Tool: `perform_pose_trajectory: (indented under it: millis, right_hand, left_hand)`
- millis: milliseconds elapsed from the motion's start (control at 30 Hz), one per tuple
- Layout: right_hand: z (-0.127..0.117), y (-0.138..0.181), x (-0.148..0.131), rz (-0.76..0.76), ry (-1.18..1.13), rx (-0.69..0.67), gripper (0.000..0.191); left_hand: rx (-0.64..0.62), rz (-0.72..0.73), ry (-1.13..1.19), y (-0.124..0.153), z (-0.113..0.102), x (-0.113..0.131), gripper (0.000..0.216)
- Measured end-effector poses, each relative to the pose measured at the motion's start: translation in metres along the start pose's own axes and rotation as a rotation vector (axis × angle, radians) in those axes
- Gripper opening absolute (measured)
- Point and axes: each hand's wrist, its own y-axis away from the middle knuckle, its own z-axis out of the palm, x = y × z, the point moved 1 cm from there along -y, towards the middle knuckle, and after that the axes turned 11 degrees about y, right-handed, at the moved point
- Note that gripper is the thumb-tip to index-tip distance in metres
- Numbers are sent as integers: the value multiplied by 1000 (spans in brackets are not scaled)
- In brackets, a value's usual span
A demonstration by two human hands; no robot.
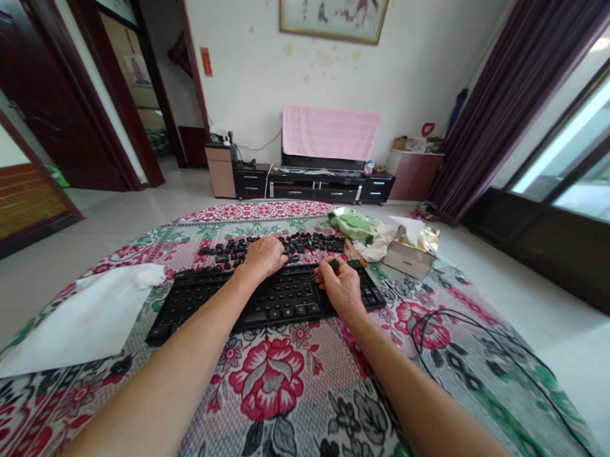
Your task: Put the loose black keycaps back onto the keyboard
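Observation:
A black computer keyboard (270, 297) lies across the table, many of its keys bare of caps; a bottom row and the right-hand block still carry theirs. Behind it spreads a pile of loose black keycaps (312, 242). Over the keyboard's back edge, next to that pile, my left hand (265, 255) is closed, fingertips curled down; what they pinch is hidden. My right hand (341, 286) is closed around a small dark-handled tool (335, 263) with thin wire ends, like a keycap puller, over the keyboard's right part.
White paper (89, 317) lies at left. Behind the right hand are a crumpled green wrapper (358, 225) and a tissue box (409, 255). A black cable (486, 328) loops over the right side of the flowered tablecloth (269, 380). A TV stand (316, 185) stands by the wall.

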Motion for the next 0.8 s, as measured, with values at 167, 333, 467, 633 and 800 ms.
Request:
perform_pose_trajectory:
  millis: [167,333,467,633,800]
  right_hand:
    - [-1,0,-3,60,-81,-14,25]
    - [-1,-2,-3,80,-144,-17,25]
    - [-4,-2,-6,86,-155,-9,27]
    - [-17,-9,-14,41,-138,-99,28]
    - [-31,-16,-8,-63,-52,-290,31]
  left_hand:
    - [-10,45,133,21,-5,-7,29]
    - [8,113,204,46,1,-6,30]
    - [45,120,175,58,5,3,22]
    - [63,95,143,60,7,11,23]
    - [85,101,137,59,9,10,22]
